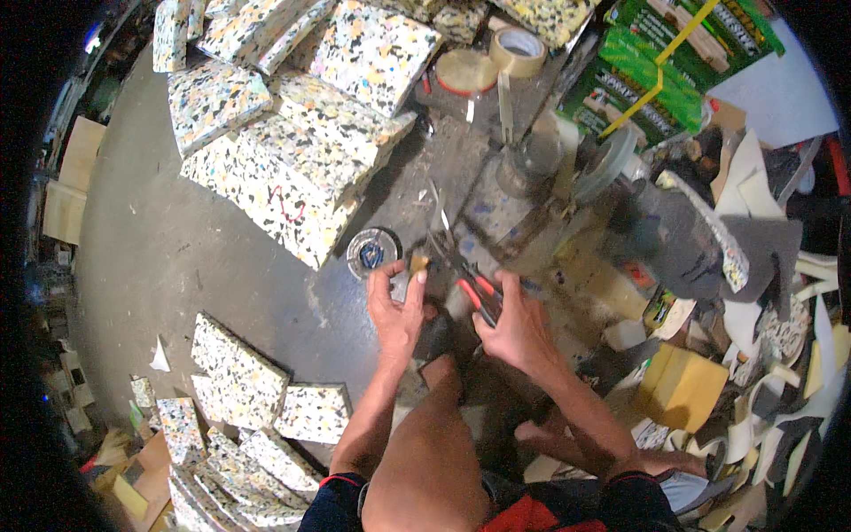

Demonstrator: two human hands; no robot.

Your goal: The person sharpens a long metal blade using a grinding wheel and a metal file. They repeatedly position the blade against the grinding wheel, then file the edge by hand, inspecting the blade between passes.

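My right hand [519,328] is closed around the handles of red-and-black pliers [479,297], whose dark jaws point up and left. My left hand [396,306] is in a pinch, with a small tan piece [419,263] at the tips of thumb and finger. What exactly that piece is, I cannot make out. Just beyond my left fingers stands a round, shallow tin [372,254] with small blue and shiny bits inside. A thin, pale metal blade [441,213] shows past the jaws of the pliers.
Speckled foam blocks [284,186] are stacked at the far left, more foam pieces [239,372] at the near left. A tape roll [517,51], a dark round pot [527,168] and green boxes [638,80] stand at the far right. Foam scraps [753,390] litter the right.
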